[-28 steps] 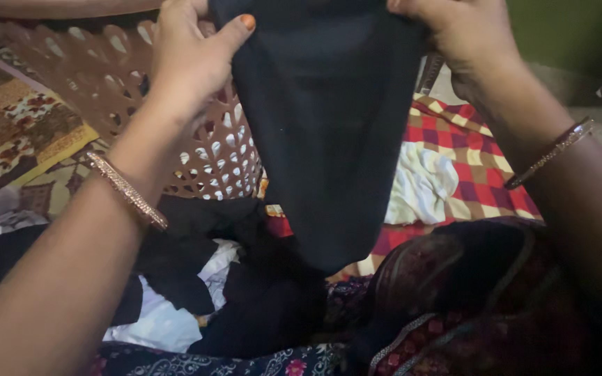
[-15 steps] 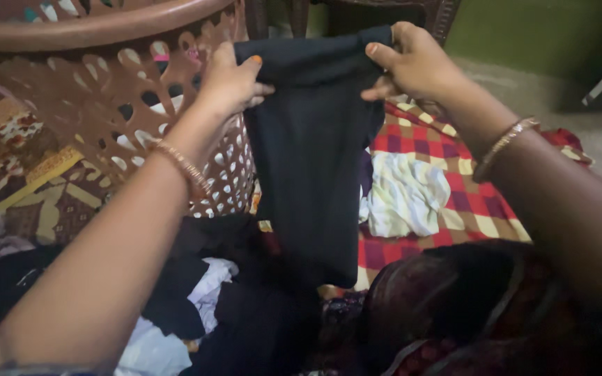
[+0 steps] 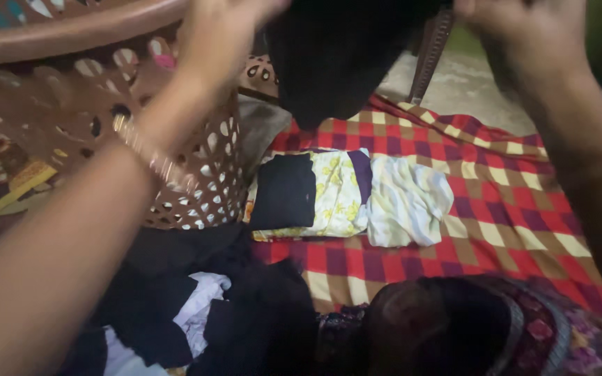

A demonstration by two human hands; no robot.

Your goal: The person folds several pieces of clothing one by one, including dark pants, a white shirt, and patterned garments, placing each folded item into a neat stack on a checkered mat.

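Observation:
Both my hands are raised to the top of the view and blurred with motion. My left hand (image 3: 221, 28) and my right hand (image 3: 517, 24) hold a black garment (image 3: 336, 59) between them, high above the checked cloth, and its lower end hangs free. A bangle circles my left wrist. Below the garment lie folded clothes: a black piece (image 3: 286, 191), a yellow-flowered piece (image 3: 336, 191) and a white piece (image 3: 405, 198).
A brown perforated plastic laundry basket (image 3: 71, 104) stands at the left. A red, yellow and white checked cloth (image 3: 496, 202) covers the floor. A heap of black and white clothes (image 3: 189, 313) lies in front of me, next to my patterned dark dress (image 3: 468, 327).
My hands have swung the black garment upward and away, so its lower end has lifted off the pile. The folded clothes on the checked cloth now show.

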